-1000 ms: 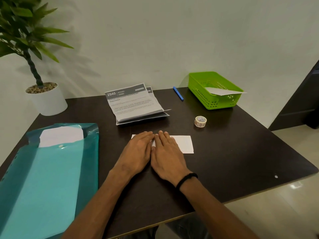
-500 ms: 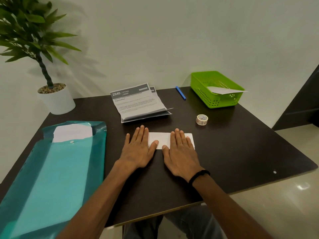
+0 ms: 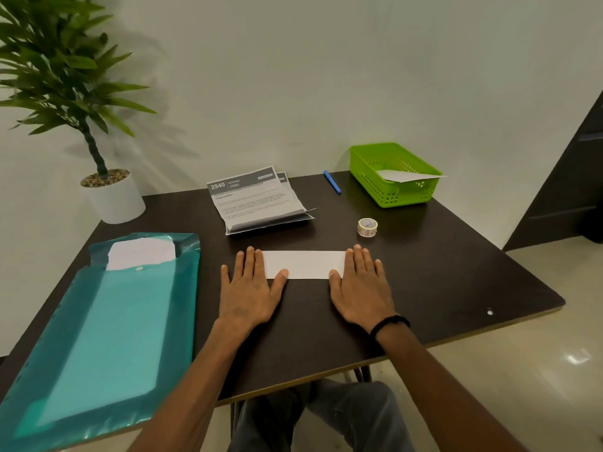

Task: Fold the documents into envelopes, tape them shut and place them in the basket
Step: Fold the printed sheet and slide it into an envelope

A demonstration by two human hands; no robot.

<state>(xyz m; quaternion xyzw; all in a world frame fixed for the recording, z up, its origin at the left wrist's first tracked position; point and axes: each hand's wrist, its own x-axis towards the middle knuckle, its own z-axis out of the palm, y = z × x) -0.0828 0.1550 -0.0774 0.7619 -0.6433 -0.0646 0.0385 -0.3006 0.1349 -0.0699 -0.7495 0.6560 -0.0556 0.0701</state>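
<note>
A folded white paper strip [image 3: 303, 264] lies flat on the dark table [image 3: 440, 272]. My left hand [image 3: 249, 285] presses flat on its left end, fingers spread. My right hand [image 3: 360, 285] lies flat on its right end, a black band on the wrist. Neither hand grips anything. A stack of printed documents [image 3: 257, 200] sits behind the strip. A small roll of tape [image 3: 367, 227] stands to the right of the stack. The green basket [image 3: 368, 161] at the back right holds one white folded paper [image 3: 404, 175].
A teal plastic folder [image 3: 107, 327] with white sheets inside covers the table's left side. A blue pen [image 3: 332, 182] lies near the basket. A potted plant [image 3: 112, 197] stands at the back left corner. The table's front edge is close to my knees.
Both hands slid apart along the paper strip, from its middle out to its two ends. The camera view shifted slightly.
</note>
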